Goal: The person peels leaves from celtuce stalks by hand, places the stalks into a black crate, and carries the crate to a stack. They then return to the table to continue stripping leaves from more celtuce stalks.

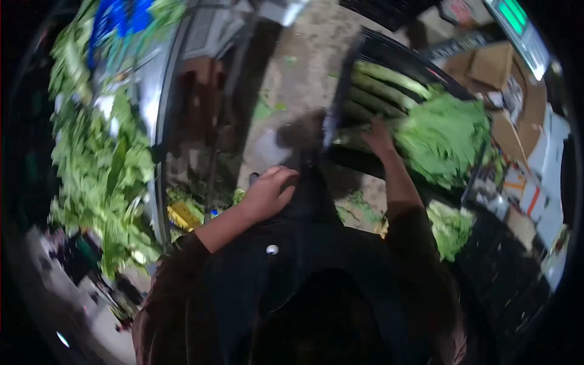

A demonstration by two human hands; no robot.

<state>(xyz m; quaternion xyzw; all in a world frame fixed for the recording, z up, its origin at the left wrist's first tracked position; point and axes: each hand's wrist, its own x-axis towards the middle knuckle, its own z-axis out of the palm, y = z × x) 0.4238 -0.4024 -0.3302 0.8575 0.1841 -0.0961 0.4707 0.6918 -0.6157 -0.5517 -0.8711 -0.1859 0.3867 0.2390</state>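
Note:
A black crate (pixel 345 73) at the right holds long green stalks (pixel 380 85) and a big bunch of leafy greens (pixel 447 137). Over the crate's near left part reaches my right hand (pixel 378 137), its fingers at the stalks; blur hides whether they grip one. My left hand (pixel 272 193) is in front of my body, left of centre, with its fingers bent loosely and the thumb apart. Nothing shows in it.
On the left, leafy vegetables (pixel 106 176) lie along a metal-edged table (pixel 159 121). Scattered leaves dot the floor (pixel 298 67). At the right are an open cardboard box (pixel 486 67), another leafy head (pixel 450 228) and a lit green display (pixel 512 15).

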